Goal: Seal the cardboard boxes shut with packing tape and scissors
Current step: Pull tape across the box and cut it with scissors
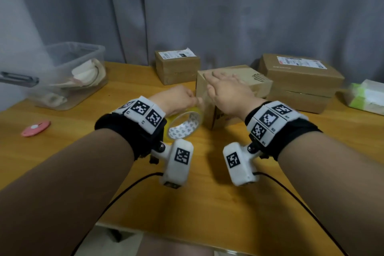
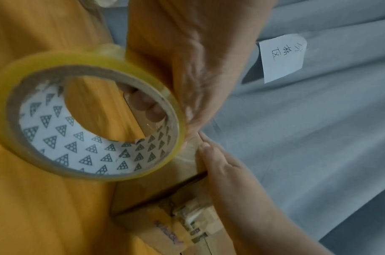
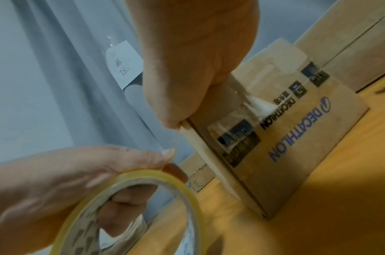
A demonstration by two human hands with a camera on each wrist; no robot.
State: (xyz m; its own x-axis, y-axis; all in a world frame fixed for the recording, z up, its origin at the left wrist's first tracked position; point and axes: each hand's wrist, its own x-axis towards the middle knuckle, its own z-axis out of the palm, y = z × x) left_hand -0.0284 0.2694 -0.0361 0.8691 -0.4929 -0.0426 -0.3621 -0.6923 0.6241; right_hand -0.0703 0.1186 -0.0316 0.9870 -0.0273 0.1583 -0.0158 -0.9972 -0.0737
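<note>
Cables (image 1: 116, 197) trail across the near edge of the counter (image 1: 207, 203) beneath your forearms, running from the cameras strapped to your wrists. Just beyond them your left hand (image 1: 176, 97) grips the roll of tape (image 1: 185, 124): the left wrist view shows your fingers (image 2: 143, 103) curled through the core, and the right wrist view shows your thumb lying over the yellow outer edge. You hold the roll on edge, just beside the near left corner of the box (image 1: 234, 89) in front of you. A clear strip of tape (image 2: 187, 151) stretches from the roll to that box edge.

Your right hand (image 1: 226, 91) lies flat on top of the box, fingers straight and spread, pressing down near that same edge, with the heel of the palm at the corner. The box's near side carries blue printed lettering and patches of older clear tape (image 3: 235, 124).

To the left on the counter lies a small pink disc (image 1: 35, 128). Farther back on the left stands a clear plastic bin (image 1: 70, 81) with pale things inside. Behind the box you are working on sit a second box (image 1: 176, 66) and a larger third box (image 1: 299, 81), each with a white shipping label on top. At the far right edge lies a green and white pack (image 1: 367, 95). A grey curtain (image 1: 228, 6) hangs behind everything, with a handwritten paper note (image 2: 281, 58) fixed to it.
</note>
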